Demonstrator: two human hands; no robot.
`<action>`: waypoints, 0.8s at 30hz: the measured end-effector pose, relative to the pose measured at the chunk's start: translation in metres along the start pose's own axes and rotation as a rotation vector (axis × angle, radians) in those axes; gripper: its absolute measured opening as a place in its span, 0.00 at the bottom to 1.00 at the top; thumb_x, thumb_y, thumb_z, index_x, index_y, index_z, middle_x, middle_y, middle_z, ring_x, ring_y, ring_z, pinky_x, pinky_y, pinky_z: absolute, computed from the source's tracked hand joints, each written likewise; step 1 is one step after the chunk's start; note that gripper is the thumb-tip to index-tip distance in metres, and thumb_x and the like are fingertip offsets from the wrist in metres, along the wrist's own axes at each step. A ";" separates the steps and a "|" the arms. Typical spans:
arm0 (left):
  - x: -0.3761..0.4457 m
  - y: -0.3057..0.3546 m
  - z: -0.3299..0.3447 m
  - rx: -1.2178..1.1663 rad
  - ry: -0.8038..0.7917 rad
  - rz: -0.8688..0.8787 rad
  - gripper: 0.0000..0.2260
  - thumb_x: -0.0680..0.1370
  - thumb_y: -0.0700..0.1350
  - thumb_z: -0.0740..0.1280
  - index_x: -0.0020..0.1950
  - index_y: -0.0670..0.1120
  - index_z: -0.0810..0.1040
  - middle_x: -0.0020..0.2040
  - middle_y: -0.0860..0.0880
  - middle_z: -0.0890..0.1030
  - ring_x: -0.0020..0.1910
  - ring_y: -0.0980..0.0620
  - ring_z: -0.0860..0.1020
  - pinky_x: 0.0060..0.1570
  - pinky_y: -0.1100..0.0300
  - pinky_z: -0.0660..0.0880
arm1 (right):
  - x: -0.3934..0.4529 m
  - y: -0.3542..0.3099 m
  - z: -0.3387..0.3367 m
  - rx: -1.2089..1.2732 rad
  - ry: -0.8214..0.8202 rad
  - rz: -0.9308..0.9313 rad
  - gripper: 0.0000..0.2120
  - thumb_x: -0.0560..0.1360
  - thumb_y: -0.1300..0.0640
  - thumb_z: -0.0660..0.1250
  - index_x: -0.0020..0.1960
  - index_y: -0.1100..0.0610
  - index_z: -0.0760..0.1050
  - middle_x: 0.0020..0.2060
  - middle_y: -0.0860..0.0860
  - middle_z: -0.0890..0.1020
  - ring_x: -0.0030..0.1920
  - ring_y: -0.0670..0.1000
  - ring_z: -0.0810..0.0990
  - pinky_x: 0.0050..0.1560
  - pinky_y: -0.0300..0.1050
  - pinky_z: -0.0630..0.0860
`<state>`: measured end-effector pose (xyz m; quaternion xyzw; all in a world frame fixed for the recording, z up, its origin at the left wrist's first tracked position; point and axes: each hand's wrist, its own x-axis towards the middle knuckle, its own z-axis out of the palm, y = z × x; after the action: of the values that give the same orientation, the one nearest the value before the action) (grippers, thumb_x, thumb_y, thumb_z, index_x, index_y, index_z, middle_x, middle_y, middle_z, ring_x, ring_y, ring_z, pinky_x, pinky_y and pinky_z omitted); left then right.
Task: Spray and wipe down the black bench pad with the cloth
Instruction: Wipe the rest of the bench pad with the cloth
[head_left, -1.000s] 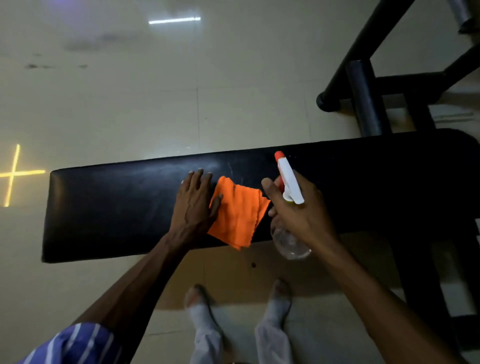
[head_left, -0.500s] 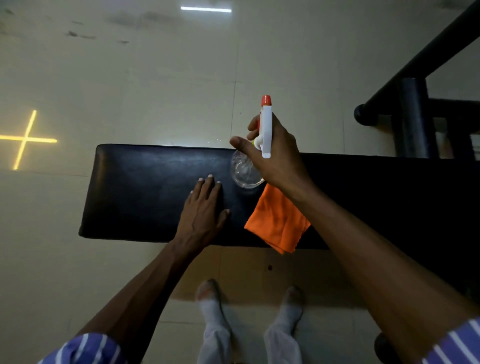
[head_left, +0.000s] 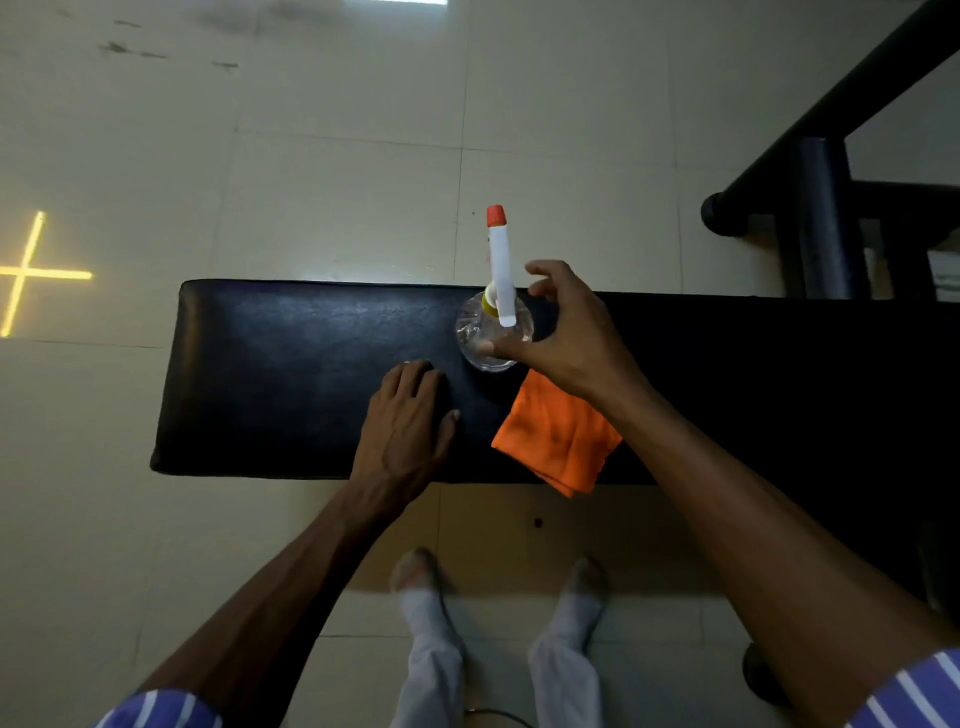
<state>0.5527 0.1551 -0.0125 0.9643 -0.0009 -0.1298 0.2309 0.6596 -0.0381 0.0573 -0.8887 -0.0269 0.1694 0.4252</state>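
Now that the clear plastic spray bottle with its white trigger head and orange nozzle tip stands upright on the long black padded bench top, the right hand has let it go: half a second ago those fingers were wrapped round the neck and the bottle was held above the pad. The fingers are now spread and loosely curved just beside the bottle at its three o'clock, the thumb close to the bottle's near side, though I can't say whether it touches; nothing is gripped. The left hand lies flat on the pad at the bottle's seven o'clock, fingers straight and together, pressing down and holding nothing, much where it was a moment ago.

The folded orange cloth sits on the near edge of the pad at the bottle's five o'clock, one corner hanging over the side, partly under the right wrist. It is no longer under the left hand, as it was a second back.

To my eye the spraying is finished and the wiping hasn't begun; the freed right hand is well placed to drop back to the cloth.
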 end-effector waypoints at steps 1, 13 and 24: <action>-0.001 0.003 0.001 -0.001 0.007 0.013 0.18 0.81 0.51 0.67 0.68 0.44 0.73 0.70 0.44 0.73 0.71 0.44 0.69 0.67 0.47 0.73 | -0.005 0.010 -0.006 -0.031 -0.004 0.031 0.40 0.66 0.49 0.85 0.72 0.55 0.72 0.64 0.54 0.79 0.65 0.52 0.77 0.64 0.46 0.75; -0.007 0.038 0.027 -0.016 0.018 0.045 0.14 0.79 0.48 0.69 0.62 0.43 0.76 0.63 0.43 0.76 0.63 0.42 0.72 0.61 0.48 0.73 | -0.043 0.084 -0.008 -0.416 -0.139 0.222 0.27 0.75 0.53 0.75 0.71 0.57 0.73 0.66 0.57 0.79 0.68 0.60 0.76 0.64 0.55 0.74; 0.005 0.085 0.032 -0.032 0.009 0.062 0.17 0.81 0.48 0.68 0.67 0.41 0.74 0.65 0.41 0.75 0.64 0.40 0.73 0.64 0.46 0.72 | -0.050 0.087 -0.085 -0.209 -0.029 0.213 0.17 0.75 0.55 0.76 0.62 0.59 0.79 0.54 0.56 0.84 0.58 0.62 0.82 0.48 0.45 0.70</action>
<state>0.5548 0.0648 -0.0039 0.9605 -0.0279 -0.1184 0.2503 0.6313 -0.1665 0.0542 -0.9234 0.0438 0.2224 0.3096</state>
